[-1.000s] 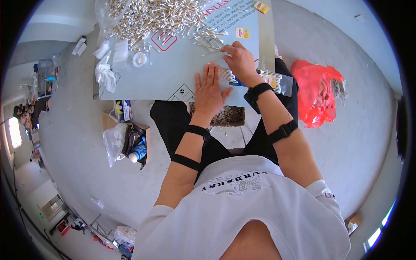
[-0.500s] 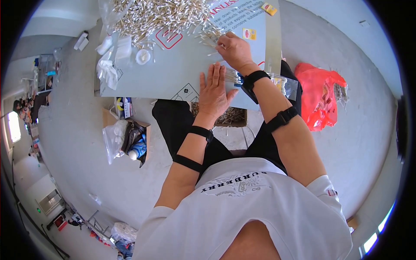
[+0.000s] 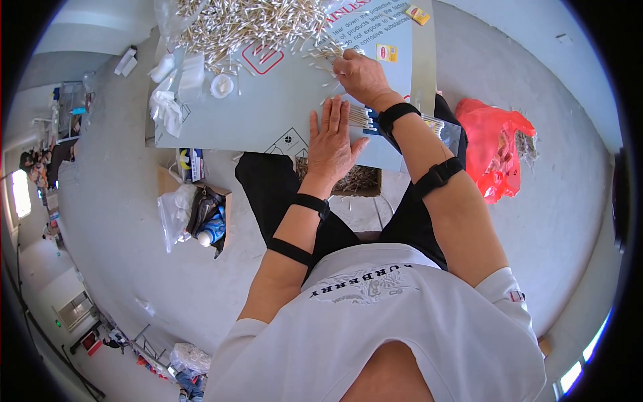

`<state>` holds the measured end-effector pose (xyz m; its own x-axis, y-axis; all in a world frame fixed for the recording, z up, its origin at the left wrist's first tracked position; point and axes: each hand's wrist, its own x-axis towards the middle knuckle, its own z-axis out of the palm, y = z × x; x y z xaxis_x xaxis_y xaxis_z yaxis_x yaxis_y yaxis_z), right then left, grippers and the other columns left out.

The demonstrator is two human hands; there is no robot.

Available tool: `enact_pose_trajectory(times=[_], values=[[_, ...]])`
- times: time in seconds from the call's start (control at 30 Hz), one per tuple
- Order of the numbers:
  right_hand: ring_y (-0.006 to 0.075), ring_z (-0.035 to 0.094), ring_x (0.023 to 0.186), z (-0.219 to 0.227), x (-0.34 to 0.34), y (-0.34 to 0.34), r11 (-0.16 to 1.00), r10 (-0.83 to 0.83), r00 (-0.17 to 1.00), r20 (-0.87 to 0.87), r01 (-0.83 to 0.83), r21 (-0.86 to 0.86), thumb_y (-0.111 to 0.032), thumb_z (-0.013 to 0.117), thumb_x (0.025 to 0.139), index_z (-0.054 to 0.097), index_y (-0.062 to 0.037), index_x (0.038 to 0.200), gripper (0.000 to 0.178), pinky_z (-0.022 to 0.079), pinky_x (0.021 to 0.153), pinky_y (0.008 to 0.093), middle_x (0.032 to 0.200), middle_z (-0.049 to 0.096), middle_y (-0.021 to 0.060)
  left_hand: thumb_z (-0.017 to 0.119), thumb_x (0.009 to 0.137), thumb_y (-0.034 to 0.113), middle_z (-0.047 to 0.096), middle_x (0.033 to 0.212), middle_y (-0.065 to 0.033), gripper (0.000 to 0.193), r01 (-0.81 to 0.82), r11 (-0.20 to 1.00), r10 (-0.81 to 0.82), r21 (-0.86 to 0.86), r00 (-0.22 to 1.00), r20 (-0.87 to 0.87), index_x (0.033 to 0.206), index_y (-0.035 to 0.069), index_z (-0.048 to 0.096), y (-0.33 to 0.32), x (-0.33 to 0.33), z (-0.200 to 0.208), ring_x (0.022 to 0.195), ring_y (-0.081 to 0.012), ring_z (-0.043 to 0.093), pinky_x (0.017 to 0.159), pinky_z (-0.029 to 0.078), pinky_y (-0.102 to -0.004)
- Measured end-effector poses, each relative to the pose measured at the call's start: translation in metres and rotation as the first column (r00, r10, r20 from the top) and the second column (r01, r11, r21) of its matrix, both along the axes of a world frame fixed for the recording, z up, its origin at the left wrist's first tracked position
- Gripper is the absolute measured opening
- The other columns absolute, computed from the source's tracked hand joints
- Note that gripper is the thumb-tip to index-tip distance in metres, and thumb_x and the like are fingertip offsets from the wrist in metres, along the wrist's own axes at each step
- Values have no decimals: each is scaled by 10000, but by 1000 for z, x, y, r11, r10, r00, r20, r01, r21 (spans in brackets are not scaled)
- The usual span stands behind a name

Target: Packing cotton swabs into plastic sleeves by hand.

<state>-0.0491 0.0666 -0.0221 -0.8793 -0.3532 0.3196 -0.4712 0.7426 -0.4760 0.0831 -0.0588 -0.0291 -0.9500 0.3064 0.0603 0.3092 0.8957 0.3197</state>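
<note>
My left hand (image 3: pixel 328 137) lies flat on the sheet-covered table (image 3: pixel 241 120), fingers stretched out, holding nothing. Beyond it, my right hand (image 3: pixel 362 75) is closed, its fingertips bent down among loose cotton swabs (image 3: pixel 326 52) at the edge of the big pile. Swab ends poke out by the fingertips; how many are gripped is hidden. Between my left hand and my right wrist lies a neat row of cotton swabs (image 3: pixel 362 118), partly covered by the wrist. More swabs in clear packaging (image 3: pixel 434 125) show past my right forearm.
A large heap of cotton swabs (image 3: pixel 251 27) covers the far table. To its left are a small round tub (image 3: pixel 222 86), clear bags (image 3: pixel 191 77) and a crumpled white glove-like piece (image 3: pixel 165 110). Yellow cards (image 3: pixel 386 53) lie far right. A red bag (image 3: pixel 492 151) and open carton (image 3: pixel 228 221) stand on the floor.
My right hand has shifted very slightly, its fingers still bent at the loose swabs, and the right forearm has moved a little to the right. My left hand stays in place.
</note>
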Motion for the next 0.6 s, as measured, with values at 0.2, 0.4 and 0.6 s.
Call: enact_pose_trajectory(times=[0.2,0.4,0.6], values=[[313,644,796,0,11,6,999,31,999,44,-32,21,-151,610,803,645,-80,791,80,520,674,424,837,602,104,598,868,473,198,1571,-132,852,0,1000,0,-10,1000,4,1495,37,221,0,0,0,1458,-301,166,1167,108,-521],[312,640,776,1,32,19,997,-77,994,78,75,32,-146,606,794,642,-71,734,103,518,670,422,820,603,113,597,869,472,213,1566,-138,834,-8,1000,8,-3,1000,-28,1488,36,246,0,1,-2,1460,-309,159,1168,106,-519],[310,637,802,2,47,26,998,-63,985,162,63,0,-133,613,777,641,-65,723,91,515,688,418,834,605,114,605,868,445,264,1527,-151,804,9,1000,-8,11,998,-60,1464,15,280,0,-1,-1,1444,-355,170,1166,114,-518]])
